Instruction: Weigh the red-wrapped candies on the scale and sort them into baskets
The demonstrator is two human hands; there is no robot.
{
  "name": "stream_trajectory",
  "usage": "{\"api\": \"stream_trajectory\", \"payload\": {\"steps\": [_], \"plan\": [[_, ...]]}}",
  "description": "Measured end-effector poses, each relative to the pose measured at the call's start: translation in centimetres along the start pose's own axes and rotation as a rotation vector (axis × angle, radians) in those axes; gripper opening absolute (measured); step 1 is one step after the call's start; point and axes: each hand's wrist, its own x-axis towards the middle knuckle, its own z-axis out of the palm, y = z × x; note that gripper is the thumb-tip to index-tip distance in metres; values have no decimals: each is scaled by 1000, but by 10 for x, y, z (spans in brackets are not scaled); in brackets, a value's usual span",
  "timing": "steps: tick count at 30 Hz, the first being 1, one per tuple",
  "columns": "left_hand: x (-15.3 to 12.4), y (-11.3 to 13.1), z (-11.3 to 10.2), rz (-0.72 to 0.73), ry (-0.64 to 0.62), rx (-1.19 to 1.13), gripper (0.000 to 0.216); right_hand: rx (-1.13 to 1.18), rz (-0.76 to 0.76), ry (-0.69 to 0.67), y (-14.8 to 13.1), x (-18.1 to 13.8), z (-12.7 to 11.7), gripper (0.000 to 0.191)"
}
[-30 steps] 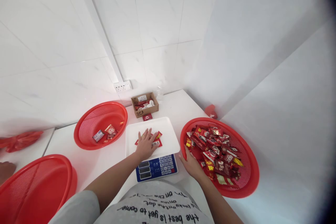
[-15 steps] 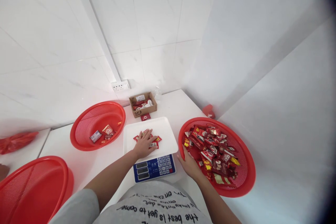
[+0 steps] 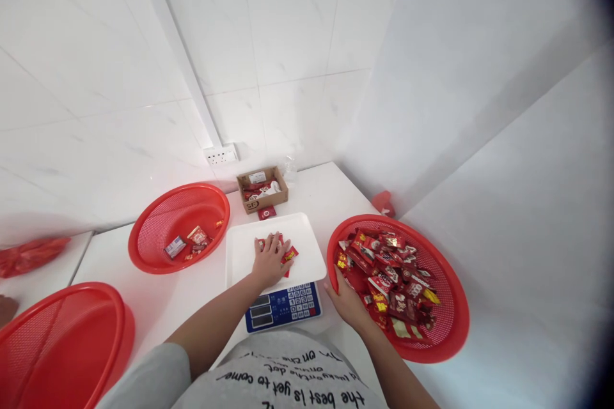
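Observation:
My left hand (image 3: pixel 269 262) lies flat, fingers spread, on a few red candy packets (image 3: pixel 290 254) on the white tray (image 3: pixel 307 243) of a blue-faced weighing scale (image 3: pixel 283 307). My right hand (image 3: pixel 349 301) grips the near-left rim of a red mesh basket (image 3: pixel 451 326), which is heaped with several red and gold candy packets (image 3: pixel 391 275).
A second red basket (image 3: pixel 158 255) with a few packets sits left of the scale, a third red basket (image 3: pixel 71 332) at the near left. A small cardboard box (image 3: pixel 263 189) and one loose red packet (image 3: pixel 266 211) stand behind the scale. Tiled walls close in behind and right.
My left hand has shifted slightly on the tray, gathering the packets under its fingers. My right hand stays on the basket rim.

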Motion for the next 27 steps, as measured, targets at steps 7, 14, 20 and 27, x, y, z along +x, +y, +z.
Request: {"api": "stream_trajectory", "payload": {"steps": [7,14,20,27], "plan": [[4,-26,-12,251,-63,-51,59,6,8,-33,-2,0,-1,67],[-27,-67,-12,-208,119,-61,54,-16,-18,-2,5,2,3,65],[-74,-136,-19,-591,201,9,54,-28,0,-16,5,3,4,67],[-124,-183,-43,-813,99,-50,48,-32,-1,-23,6,3,4,66]]}}
